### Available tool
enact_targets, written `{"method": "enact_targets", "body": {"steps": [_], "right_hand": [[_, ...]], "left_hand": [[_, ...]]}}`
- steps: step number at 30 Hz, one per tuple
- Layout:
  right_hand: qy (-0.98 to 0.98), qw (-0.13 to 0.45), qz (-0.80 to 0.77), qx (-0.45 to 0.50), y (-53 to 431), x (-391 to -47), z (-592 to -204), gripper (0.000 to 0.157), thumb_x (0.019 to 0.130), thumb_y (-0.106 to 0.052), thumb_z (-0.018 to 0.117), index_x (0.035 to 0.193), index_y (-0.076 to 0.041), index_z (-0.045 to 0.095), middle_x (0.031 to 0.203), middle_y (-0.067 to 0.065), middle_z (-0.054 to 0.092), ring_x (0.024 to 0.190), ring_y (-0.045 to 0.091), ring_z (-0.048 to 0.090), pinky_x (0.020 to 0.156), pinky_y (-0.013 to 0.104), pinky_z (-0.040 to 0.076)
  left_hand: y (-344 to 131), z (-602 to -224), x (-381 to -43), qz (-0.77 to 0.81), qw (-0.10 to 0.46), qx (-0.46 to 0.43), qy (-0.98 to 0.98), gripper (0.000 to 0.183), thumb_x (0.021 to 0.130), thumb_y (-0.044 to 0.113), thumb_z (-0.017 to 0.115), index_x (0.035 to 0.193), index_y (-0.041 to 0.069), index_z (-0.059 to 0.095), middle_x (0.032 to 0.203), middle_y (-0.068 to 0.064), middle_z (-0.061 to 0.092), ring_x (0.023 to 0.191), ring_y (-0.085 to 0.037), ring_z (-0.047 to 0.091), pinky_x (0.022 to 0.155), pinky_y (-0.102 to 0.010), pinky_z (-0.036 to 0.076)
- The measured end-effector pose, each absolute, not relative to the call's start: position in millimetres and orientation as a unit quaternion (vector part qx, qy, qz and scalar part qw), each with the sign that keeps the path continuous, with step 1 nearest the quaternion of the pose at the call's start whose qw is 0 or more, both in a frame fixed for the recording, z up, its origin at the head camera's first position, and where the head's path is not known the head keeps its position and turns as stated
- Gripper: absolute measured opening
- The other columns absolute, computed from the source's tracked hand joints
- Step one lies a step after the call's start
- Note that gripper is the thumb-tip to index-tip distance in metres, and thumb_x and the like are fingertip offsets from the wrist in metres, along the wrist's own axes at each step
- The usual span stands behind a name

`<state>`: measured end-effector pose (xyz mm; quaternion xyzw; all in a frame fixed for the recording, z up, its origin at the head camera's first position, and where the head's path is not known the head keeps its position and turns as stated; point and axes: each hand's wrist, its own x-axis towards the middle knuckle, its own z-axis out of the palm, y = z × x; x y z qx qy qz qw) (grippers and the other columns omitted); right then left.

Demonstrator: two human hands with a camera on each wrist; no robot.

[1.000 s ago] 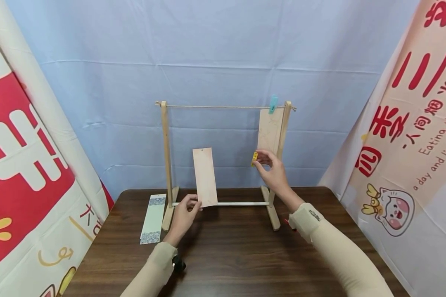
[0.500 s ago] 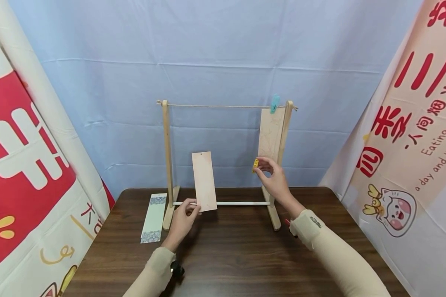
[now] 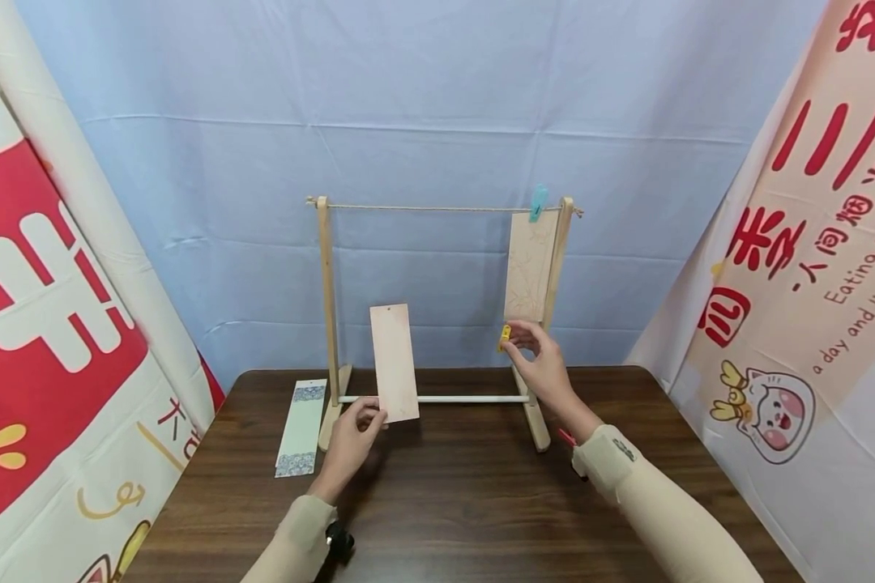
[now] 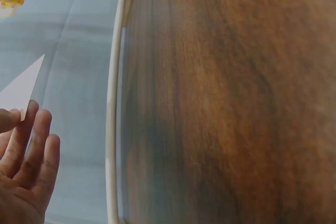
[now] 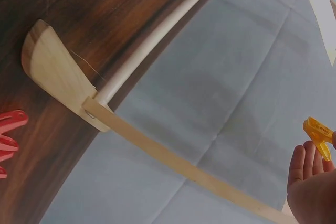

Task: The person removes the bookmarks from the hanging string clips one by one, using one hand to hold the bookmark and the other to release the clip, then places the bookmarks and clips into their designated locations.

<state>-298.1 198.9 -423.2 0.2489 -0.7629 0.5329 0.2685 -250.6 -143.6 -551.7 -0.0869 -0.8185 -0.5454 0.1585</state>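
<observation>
My left hand pinches the lower left corner of a pale pink bookmark, which stands upright with a small hole at its top. In the left wrist view the thumb and fingers grip a corner of this bookmark. A yellow clip is pinched between the thumb and fingers of my right hand. That hand is just below a similar pale bookmark, which hangs from the string by a blue clip at the right end of the wooden rack.
A pale green bookmark with blue patterned ends lies on the dark wooden table, left of the rack. Red clips lie by the rack's right foot. A white bar joins the two feet. A blue cloth hangs behind.
Both hands have come down somewhat, the left bringing its bookmark lower and slightly left. The right hand, still pinching the yellow clip, has uncovered the bottom of the hanging bookmark.
</observation>
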Motion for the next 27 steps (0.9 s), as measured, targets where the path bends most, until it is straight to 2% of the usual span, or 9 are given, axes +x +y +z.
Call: {"method": "enact_targets", "body": {"steps": [7,16,27], "right_hand": [[-0.764,0.27,0.533,0.245,202.1,-291.3,-428.5,0.035,0.095,0.014,0.074,0.129,0.013,0.065,0.111,0.032,0.071,0.098,0.043,0.068,0.09,0.037,0.058],[-0.759,0.266,0.542,0.245,207.8,-284.5,-437.2,0.037,0.095,0.014,0.074,0.13,0.013,0.064,0.113,0.034,0.07,0.098,0.044,0.067,0.09,0.022,0.056],[-0.747,0.273,0.559,0.235,212.5,-279.2,-451.1,0.037,0.094,0.015,0.073,0.13,0.012,0.065,0.112,0.035,0.069,0.099,0.045,0.067,0.09,0.023,0.057]], "left_hand": [[-148.8,-553.3,-242.8,-0.542,0.163,-0.082,-0.82,0.016,0.104,0.014,0.074,0.119,0.008,0.071,0.092,-0.002,0.079,0.087,-0.035,0.077,0.079,-0.03,0.06],[-156.0,-558.3,-236.2,-0.526,0.172,-0.071,-0.83,0.014,0.103,0.012,0.076,0.116,0.012,0.072,0.088,0.002,0.079,0.083,-0.029,0.078,0.077,-0.028,0.059],[-166.5,-559.8,-226.1,-0.518,0.164,-0.066,-0.837,0.014,0.103,0.012,0.075,0.116,0.012,0.071,0.09,0.001,0.079,0.084,-0.023,0.077,0.077,-0.027,0.059]]}}
